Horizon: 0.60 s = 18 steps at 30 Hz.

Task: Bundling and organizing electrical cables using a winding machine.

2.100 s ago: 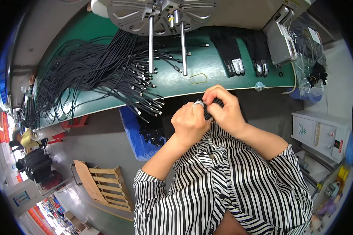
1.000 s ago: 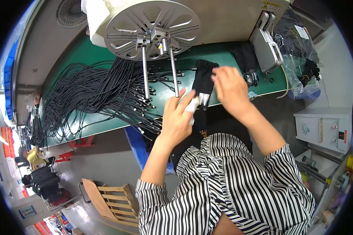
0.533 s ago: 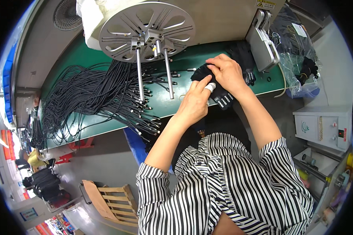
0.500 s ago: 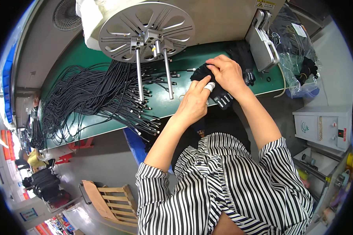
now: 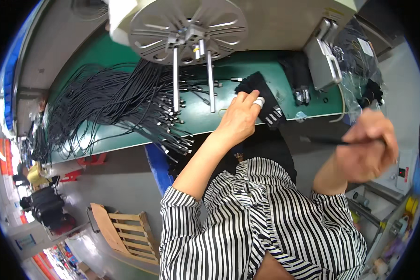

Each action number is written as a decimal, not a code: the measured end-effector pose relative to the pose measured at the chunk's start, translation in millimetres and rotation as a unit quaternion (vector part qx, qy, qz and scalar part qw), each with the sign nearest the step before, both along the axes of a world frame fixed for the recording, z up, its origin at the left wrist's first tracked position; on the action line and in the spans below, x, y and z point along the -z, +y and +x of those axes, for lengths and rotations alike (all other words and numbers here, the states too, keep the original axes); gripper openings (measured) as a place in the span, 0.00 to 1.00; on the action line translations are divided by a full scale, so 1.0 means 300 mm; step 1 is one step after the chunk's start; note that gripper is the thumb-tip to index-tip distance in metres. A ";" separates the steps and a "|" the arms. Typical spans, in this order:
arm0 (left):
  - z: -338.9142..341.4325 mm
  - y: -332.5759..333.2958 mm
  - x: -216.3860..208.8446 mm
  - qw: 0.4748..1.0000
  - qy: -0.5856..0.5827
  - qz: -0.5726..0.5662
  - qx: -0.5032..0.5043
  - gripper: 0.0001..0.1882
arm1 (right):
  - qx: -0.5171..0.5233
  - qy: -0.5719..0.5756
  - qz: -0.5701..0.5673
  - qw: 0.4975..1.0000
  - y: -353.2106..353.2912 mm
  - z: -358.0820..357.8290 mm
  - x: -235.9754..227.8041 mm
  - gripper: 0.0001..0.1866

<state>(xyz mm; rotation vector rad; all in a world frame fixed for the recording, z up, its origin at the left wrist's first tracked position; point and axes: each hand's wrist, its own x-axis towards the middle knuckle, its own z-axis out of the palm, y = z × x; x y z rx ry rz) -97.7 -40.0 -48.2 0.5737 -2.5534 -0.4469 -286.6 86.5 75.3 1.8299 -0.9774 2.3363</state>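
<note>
My left hand (image 5: 239, 115) rests on a stack of flat black straps (image 5: 268, 95) at the table's front edge. Its fingers are closed at the stack's left side, and one wears a white wrap. White print marks the stack's near ends. Out to the right, beyond the table edge, my right hand (image 5: 369, 145) is raised and smeared by motion. A thin black strap (image 5: 323, 140) is pinched in it and points left, with a paler tip. Left of my left hand lies a large bundle of black cables (image 5: 112, 102) with metal plugs.
A slotted metal wheel (image 5: 147, 30) with two rods (image 5: 176, 79) overhangs the green table (image 5: 319, 105). At the right are a grey metal bracket (image 5: 323, 63), more black straps (image 5: 296, 74) and a clear bag (image 5: 359, 51). A wooden pallet (image 5: 130, 235) is on the floor.
My right hand has left the stack and swung right and nearer, carrying a single black strap. My left hand stays on the stack. The view has shifted slightly.
</note>
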 end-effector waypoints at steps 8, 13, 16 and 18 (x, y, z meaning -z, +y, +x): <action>0.144 0.044 -0.062 0.990 0.125 0.020 -0.061 0.24 | -0.077 -0.118 0.123 0.982 0.015 0.053 0.042 0.15; 0.426 -0.053 -0.054 0.961 0.066 -0.103 -0.249 0.16 | -0.122 -0.105 0.205 0.965 -0.020 0.064 0.091 0.14; 0.560 -0.122 -0.078 0.948 0.060 -0.128 -0.286 0.15 | -0.149 -0.127 0.234 0.952 -0.032 0.080 0.100 0.11; 0.634 -0.143 -0.093 0.952 -0.002 -0.101 -0.290 0.16 | -0.164 -0.135 0.254 0.943 -0.037 0.091 0.105 0.11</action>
